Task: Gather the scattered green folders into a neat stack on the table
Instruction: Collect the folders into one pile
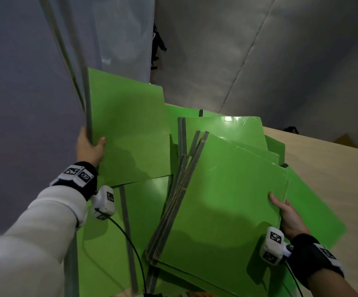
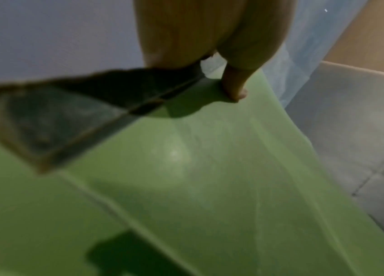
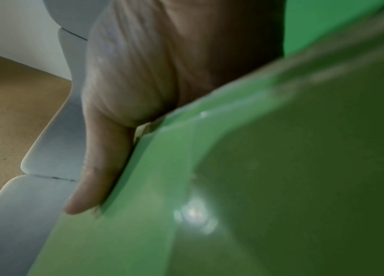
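Several green folders with grey spines lie overlapping on a wooden table [image 1: 323, 159]. My left hand [image 1: 90, 146] grips the grey spine of a raised, tilted green folder [image 1: 128, 129] at the far left, thumb [image 2: 235, 87] pressed on its cover [image 2: 209, 168]. My right hand [image 1: 285, 213] holds the right edge of a small bundle of green folders [image 1: 220, 200] lifted off the pile, thumb on top and fingers hidden beneath. In the right wrist view the thumb [image 3: 96, 168] lies along the folder edge [image 3: 186, 186]. More folders [image 1: 109, 243] lie flat beneath.
A grey panel [image 1: 23, 103] stands close on the left, against the lifted folder's spine. A grey wall [image 1: 259, 61] rises behind the table. Bare wood table surface shows to the right. A cable [image 1: 128, 239] runs from the left wrist camera over the lower folders.
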Tool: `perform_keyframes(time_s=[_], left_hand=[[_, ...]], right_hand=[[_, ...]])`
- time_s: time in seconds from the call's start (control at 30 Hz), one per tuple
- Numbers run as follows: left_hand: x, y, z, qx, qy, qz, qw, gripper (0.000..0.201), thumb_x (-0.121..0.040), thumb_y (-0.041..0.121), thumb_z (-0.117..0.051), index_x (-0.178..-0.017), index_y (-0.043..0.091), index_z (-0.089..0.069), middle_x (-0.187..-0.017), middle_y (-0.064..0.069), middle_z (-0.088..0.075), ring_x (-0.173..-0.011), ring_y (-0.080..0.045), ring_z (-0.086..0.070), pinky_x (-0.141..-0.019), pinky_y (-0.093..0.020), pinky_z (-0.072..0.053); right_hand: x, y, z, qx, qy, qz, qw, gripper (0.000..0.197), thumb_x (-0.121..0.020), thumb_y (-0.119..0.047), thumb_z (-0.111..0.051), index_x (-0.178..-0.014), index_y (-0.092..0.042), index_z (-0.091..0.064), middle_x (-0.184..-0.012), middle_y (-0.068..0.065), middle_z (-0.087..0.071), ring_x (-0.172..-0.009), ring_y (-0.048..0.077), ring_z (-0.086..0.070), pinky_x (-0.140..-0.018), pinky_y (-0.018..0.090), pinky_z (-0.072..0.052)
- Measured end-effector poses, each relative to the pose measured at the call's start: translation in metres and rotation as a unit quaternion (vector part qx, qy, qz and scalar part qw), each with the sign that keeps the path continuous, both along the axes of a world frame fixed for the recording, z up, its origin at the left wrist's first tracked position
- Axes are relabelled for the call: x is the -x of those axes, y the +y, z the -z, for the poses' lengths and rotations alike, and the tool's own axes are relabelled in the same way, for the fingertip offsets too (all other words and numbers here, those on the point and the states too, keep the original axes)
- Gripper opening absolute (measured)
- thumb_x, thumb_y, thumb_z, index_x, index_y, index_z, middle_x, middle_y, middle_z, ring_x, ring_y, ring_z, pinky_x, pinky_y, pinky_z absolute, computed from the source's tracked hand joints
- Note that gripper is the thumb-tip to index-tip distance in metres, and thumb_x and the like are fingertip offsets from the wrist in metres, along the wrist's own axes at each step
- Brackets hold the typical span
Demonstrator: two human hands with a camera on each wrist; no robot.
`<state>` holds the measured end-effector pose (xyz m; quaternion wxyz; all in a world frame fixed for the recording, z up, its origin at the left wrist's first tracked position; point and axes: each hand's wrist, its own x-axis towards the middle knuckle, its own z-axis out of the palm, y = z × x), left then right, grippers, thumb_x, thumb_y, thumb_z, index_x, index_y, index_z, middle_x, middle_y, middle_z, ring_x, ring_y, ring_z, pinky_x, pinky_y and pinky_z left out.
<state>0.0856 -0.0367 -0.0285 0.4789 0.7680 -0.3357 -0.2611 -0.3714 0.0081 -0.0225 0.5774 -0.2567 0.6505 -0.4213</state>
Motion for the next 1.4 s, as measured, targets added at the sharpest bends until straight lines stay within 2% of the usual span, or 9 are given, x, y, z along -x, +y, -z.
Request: perform_keyframes(time_s=[0.13, 0.37, 0.5, 0.7, 0.97, 1.03, 1.1, 1.27, 1.4], left_hand=[[0.027, 0.013, 0.013, -0.059, 0.036, 0.094, 0.993, 0.063, -0.088, 0.013, -0.061, -0.142, 0.0, -0.032, -0.144, -0.021, -0.042, -0.132, -0.038, -0.042, -0.11, -0.051, -0.035], [0.097, 0.071, 0.016, -0.18, 0.187, 0.234, 0.937, 0.054, -0.098, 0.015, -0.04, -0.148, 0.012, -0.019, -0.155, -0.013, -0.026, -0.14, -0.031, -0.031, -0.116, -0.049, -0.023], [0.108, 0.081, 0.008, -0.229, 0.198, 0.313, 0.9, 0.049, -0.098, 0.004, -0.032, -0.147, 0.009, -0.027, -0.153, -0.013, -0.031, -0.141, -0.027, -0.031, -0.116, -0.04, -0.021], [0.084, 0.082, 0.015, -0.267, -0.014, 0.252, 0.93, 0.048, -0.094, 0.043, -0.04, -0.127, 0.012, -0.055, -0.141, -0.016, -0.038, -0.121, -0.027, -0.04, -0.11, -0.039, -0.029], [0.089, 0.076, 0.005, -0.256, 0.062, 0.146, 0.954, 0.103, -0.075, 0.057, -0.064, -0.148, 0.003, -0.015, -0.153, -0.021, -0.016, -0.14, -0.039, -0.024, -0.115, -0.055, -0.023], [0.092, 0.07, 0.003, -0.227, 0.134, 0.126, 0.956, 0.074, -0.076, 0.046, -0.069, -0.122, -0.007, -0.046, -0.12, -0.026, -0.056, -0.111, -0.037, -0.054, -0.113, -0.052, -0.029], [0.095, 0.069, -0.004, -0.203, 0.186, 0.131, 0.952, 0.043, -0.074, 0.039, -0.072, -0.079, -0.001, -0.057, -0.061, -0.008, -0.059, -0.069, -0.024, -0.053, -0.104, -0.046, -0.04], [0.094, 0.068, 0.009, -0.206, 0.208, 0.185, 0.938, 0.117, -0.023, 0.062, -0.083, -0.112, -0.009, -0.058, -0.115, -0.019, -0.064, -0.107, -0.037, -0.061, -0.097, -0.048, -0.049], [0.094, 0.073, -0.013, -0.2, 0.206, 0.199, 0.937, 0.119, -0.045, 0.044, -0.086, -0.142, 0.002, -0.031, -0.14, -0.02, -0.047, -0.123, -0.036, -0.05, -0.107, -0.048, -0.04]], right_hand=[[0.0, -0.003, 0.003, 0.003, -0.007, 0.004, 1.0, 0.14, -0.044, -0.04, -0.085, -0.15, -0.009, 0.0, -0.157, 0.02, -0.016, -0.142, 0.031, -0.023, -0.118, 0.047, -0.015], [-0.026, -0.011, -0.002, 0.017, -0.001, -0.007, 1.0, 0.074, -0.087, -0.02, -0.057, -0.148, -0.005, -0.017, -0.152, 0.018, -0.03, -0.136, 0.031, -0.033, -0.109, 0.04, -0.026], [-0.048, -0.023, 0.001, -0.014, 0.009, -0.07, 0.997, 0.076, -0.071, -0.035, -0.072, -0.136, -0.01, -0.041, -0.13, 0.015, -0.056, -0.103, 0.026, -0.058, -0.089, 0.037, -0.046], [-0.064, -0.029, 0.009, -0.042, 0.092, -0.143, 0.985, 0.054, -0.089, -0.027, -0.056, -0.136, -0.005, -0.042, -0.132, 0.018, -0.055, -0.12, 0.034, -0.053, -0.1, 0.046, -0.043], [-0.075, -0.019, 0.006, -0.002, 0.196, -0.191, 0.962, 0.072, -0.082, -0.041, -0.06, -0.141, -0.009, -0.035, -0.145, 0.015, -0.044, -0.131, 0.03, -0.044, -0.109, 0.044, -0.034], [-0.08, -0.017, 0.007, -0.006, 0.205, -0.214, 0.955, 0.102, -0.065, -0.06, -0.066, -0.145, -0.01, -0.029, -0.149, 0.015, -0.039, -0.134, 0.031, -0.041, -0.11, 0.048, -0.034], [-0.088, -0.014, 0.008, -0.018, 0.205, -0.233, 0.95, 0.11, -0.062, -0.064, -0.067, -0.147, -0.011, -0.021, -0.153, 0.015, -0.031, -0.137, 0.031, -0.036, -0.111, 0.05, -0.032], [-0.101, -0.003, 0.008, -0.033, 0.18, -0.237, 0.954, 0.097, -0.079, -0.045, -0.064, -0.15, -0.011, -0.007, -0.158, 0.014, -0.015, -0.143, 0.031, -0.025, -0.113, 0.048, -0.024], [-0.093, 0.006, 0.009, -0.018, 0.168, -0.239, 0.956, 0.093, -0.082, -0.041, -0.062, -0.15, -0.013, -0.006, -0.159, 0.012, -0.012, -0.144, 0.03, -0.02, -0.114, 0.047, -0.021]])
